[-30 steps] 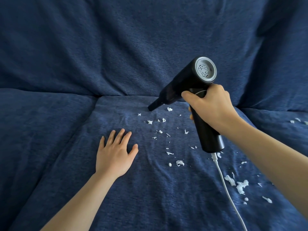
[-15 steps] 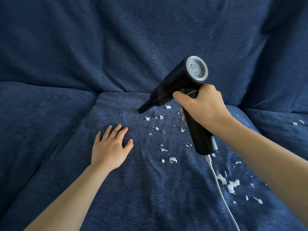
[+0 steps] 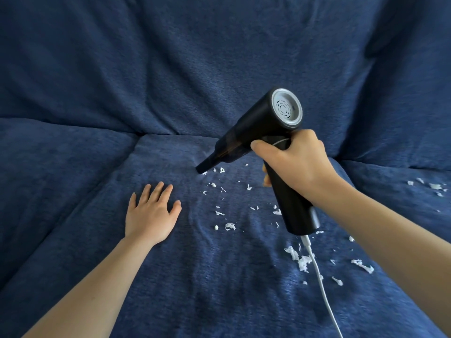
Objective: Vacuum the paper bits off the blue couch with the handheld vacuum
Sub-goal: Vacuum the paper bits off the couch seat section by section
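Observation:
My right hand (image 3: 296, 164) grips the handle of the black handheld vacuum (image 3: 253, 132). Its narrow nozzle tip (image 3: 201, 169) points down-left and sits at the far edge of the white paper bits (image 3: 229, 226) scattered over the blue couch seat cushion (image 3: 195, 276). Larger paper scraps (image 3: 301, 261) lie near the white cord (image 3: 322, 286) that hangs from the handle's base. My left hand (image 3: 151, 213) rests flat on the cushion, fingers spread, left of the bits.
The couch backrest (image 3: 195, 69) rises behind the seat. A seam divides the middle cushion from the left cushion (image 3: 48, 167). More paper bits (image 3: 429, 186) lie on the right cushion. The cord trails off the bottom edge.
The nozzle has swept left and down along the far edge of the bits, and the paper piece farthest back is gone. My left hand has stayed flat on the cushion.

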Demonstrator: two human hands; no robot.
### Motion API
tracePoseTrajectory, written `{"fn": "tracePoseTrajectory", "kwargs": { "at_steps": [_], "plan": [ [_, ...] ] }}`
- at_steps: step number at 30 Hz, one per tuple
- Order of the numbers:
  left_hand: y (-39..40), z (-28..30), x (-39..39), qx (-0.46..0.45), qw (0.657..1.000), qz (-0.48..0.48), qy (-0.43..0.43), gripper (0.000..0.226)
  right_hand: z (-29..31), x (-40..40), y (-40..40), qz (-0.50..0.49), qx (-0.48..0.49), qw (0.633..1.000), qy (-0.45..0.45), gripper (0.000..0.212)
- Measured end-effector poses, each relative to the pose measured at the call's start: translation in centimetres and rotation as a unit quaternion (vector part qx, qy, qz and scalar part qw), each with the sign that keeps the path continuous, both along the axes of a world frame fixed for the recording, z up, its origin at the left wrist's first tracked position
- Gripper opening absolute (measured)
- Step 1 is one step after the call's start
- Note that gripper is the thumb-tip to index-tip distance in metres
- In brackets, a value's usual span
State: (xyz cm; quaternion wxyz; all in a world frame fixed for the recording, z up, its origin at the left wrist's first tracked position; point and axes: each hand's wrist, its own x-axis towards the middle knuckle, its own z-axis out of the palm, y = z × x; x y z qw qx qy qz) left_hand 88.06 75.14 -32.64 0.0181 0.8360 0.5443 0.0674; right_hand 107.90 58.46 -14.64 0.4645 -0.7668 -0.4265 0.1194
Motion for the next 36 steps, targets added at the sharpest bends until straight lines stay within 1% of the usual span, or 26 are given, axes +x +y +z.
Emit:
{"fn": "tracePoseTrajectory", "kwargs": {
  "at_steps": [6, 10, 15, 18, 22, 25, 27, 32, 36],
  "plan": [
    [-0.1, -0.1, -0.2, 0.021, 1.0, 0.001, -0.011, 0.061, 0.3, 1.1, -0.7, -0.016, -0.01, 1.0, -0.01, 0.038],
    [-0.1, -0.1, -0.2, 0.02, 1.0, 0.002, -0.016, 0.06, 0.1, 1.0, -0.5, -0.021, 0.003, 1.0, -0.01, 0.036],
    [0.0, -0.2, -0.2, 0.024, 1.0, -0.001, -0.014, 0.06, -0.3, 0.5, -0.3, -0.005, -0.009, 1.0, -0.012, 0.036],
    [0.0, -0.3, -0.2, 0.025, 1.0, -0.001, -0.011, 0.06, -0.7, 0.5, -0.5, -0.001, -0.006, 1.0, 0.014, 0.038],
    [0.0, -0.3, -0.1, 0.024, 1.0, 0.001, -0.011, 0.06, -0.8, 1.2, -0.8, 0.017, -0.002, 0.997, 0.081, 0.039],
    [0.0, -0.3, -0.1, 0.021, 1.0, 0.003, -0.011, 0.06, -1.0, 1.6, -1.1, 0.035, -0.019, 0.995, 0.095, 0.044],
    [0.0, -0.3, -0.1, 0.021, 1.0, 0.004, -0.014, 0.06, -1.2, 1.5, -1.4, 0.039, -0.017, 0.995, 0.095, 0.041],
    [-0.2, -0.1, -0.1, 0.023, 1.0, 0.005, -0.019, 0.059, -0.9, 1.9, -1.9, 0.001, 0.025, 0.995, 0.091, 0.03],
    [-0.2, 0.0, 0.0, 0.013, 1.0, 0.011, -0.015, 0.058, -0.7, 2.7, -2.2, -0.011, 0.03, 0.996, 0.083, 0.027]
  ]
}}
